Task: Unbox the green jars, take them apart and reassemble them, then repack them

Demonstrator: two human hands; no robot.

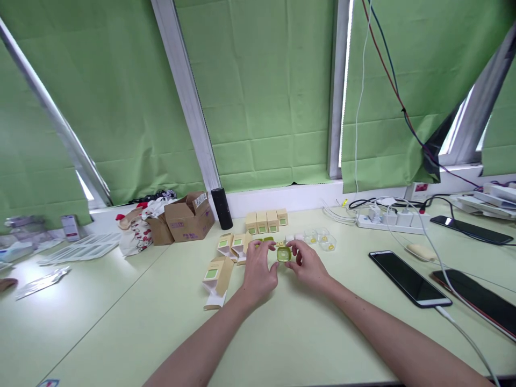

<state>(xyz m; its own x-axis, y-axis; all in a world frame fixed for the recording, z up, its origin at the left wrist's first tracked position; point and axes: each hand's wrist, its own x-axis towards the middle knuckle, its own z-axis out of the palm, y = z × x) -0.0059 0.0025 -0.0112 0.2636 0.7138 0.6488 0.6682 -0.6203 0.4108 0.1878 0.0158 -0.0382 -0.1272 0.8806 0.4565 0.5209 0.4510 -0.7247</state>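
Note:
My left hand (259,270) and my right hand (308,265) meet over the pale green table (282,344), both pinching a small green square container (284,253) held between their fingertips. Open tan cartons with green labels (217,275) lie just left of my left hand. A row of closed tan boxes (266,221) stands behind the hands. Small clear plastic cups (322,239) with yellow bits sit to the right of the container.
A brown cardboard box (189,216) and a black cylinder (221,208) stand at the back left. A white power strip (391,219) with cables lies at the back right. Phones (409,278) lie on the right. Flat plastic sheets (76,248) are spread at far left.

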